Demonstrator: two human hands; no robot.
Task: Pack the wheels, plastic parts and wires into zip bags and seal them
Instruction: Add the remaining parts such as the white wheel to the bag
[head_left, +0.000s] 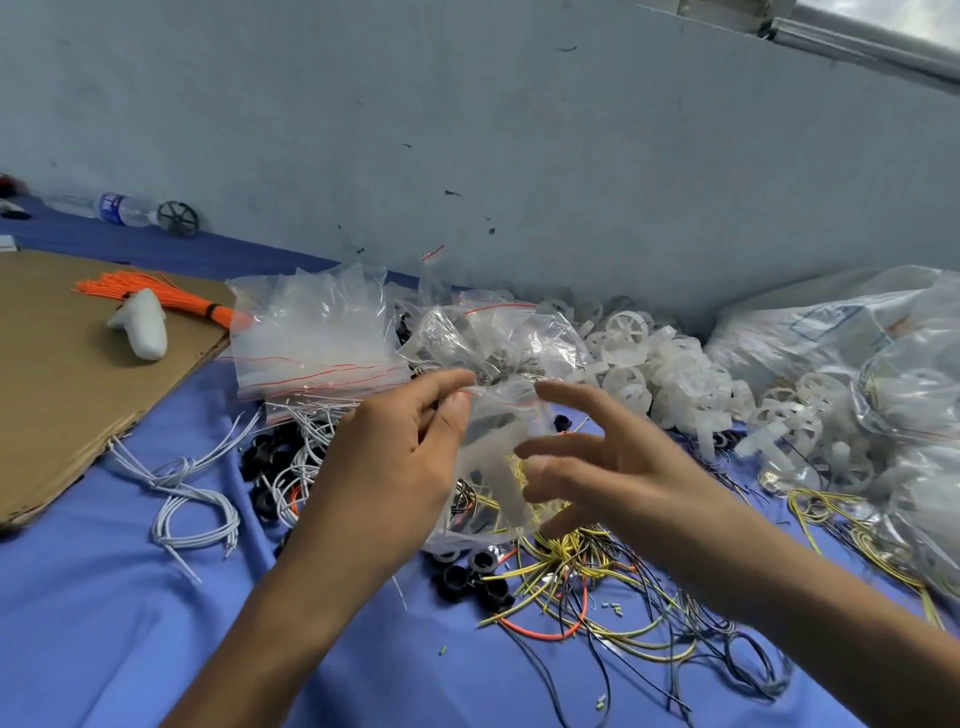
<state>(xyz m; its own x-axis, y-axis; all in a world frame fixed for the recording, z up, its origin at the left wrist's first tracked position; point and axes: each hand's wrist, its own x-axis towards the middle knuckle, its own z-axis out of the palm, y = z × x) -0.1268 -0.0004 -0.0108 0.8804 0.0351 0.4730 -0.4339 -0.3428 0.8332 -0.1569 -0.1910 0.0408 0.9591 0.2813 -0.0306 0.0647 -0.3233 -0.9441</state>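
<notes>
Left grip (395, 457) pinching top edge of small clear zip bag w/ red stripe (496, 415), held above blue-covered table (104, 623). Right grip (613, 467) spread, blurred, just beside bag; contact unclear. Bag contents hazy, whitish plastic. Tangled yellow wires (571, 564) partly hidden underneath.

The left hand (395, 457) pinches the top edge of a clear zip bag (493, 415) between thumb and forefinger, above the blue-covered bench (104, 623). A white wheel (491, 470) shows through the bag. The right hand (613, 467) is at the bag's other side, fingers spread; whether it touches is unclear. Beneath lie yellow and black wires (597, 587) and black plastic parts (472, 577). Behind sit a heap of white wheels (649, 364) and a stack of empty bags (317, 343).
</notes>
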